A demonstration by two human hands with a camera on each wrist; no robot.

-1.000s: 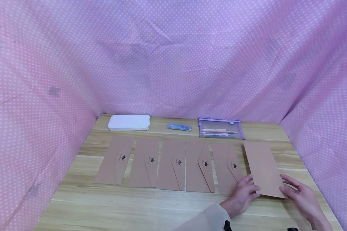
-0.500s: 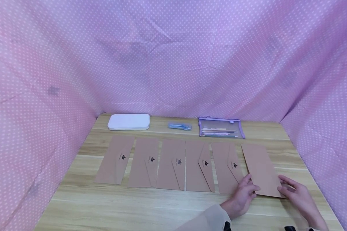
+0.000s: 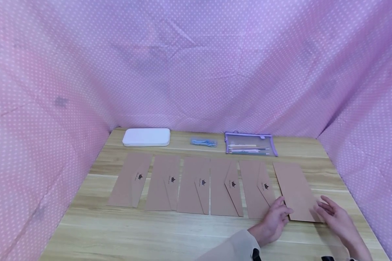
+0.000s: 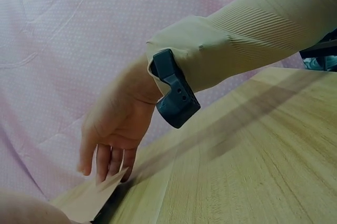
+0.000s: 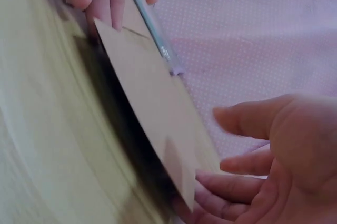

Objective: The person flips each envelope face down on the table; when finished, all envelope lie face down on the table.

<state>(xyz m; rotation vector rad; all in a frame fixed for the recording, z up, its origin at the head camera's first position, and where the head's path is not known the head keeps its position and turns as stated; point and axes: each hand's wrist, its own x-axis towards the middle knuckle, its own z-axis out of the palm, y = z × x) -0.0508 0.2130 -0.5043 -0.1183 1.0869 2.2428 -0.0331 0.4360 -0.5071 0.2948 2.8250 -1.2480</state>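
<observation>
A plain brown envelope point(image 3: 295, 190) lies flat side up at the right end of a row. In the right wrist view its near edge stands slightly off the table, over a dark shadow. My left hand point(image 3: 271, 221) holds its near left corner, one fingertip over the top and others at the side. At the right edge is my right hand point(image 3: 339, 221), its thumb lifted clear of the paper and its lower fingertips at the edge. The left wrist view shows this right hand point(image 4: 118, 124) with fingers hanging down at the envelope's corner.
Several brown envelopes point(image 3: 192, 186) with crown prints on their flaps lie in a row to the left. Behind them are a white case point(image 3: 146, 137), a small clear box with blue contents point(image 3: 203, 142) and a purple-edged mesh pouch of pens point(image 3: 249, 144). Pink dotted cloth point(image 3: 196, 72) surrounds the table.
The envelope has lowered towards the table and shifted slightly left. My right hand's thumb has come off its surface; the left hand has stayed almost still.
</observation>
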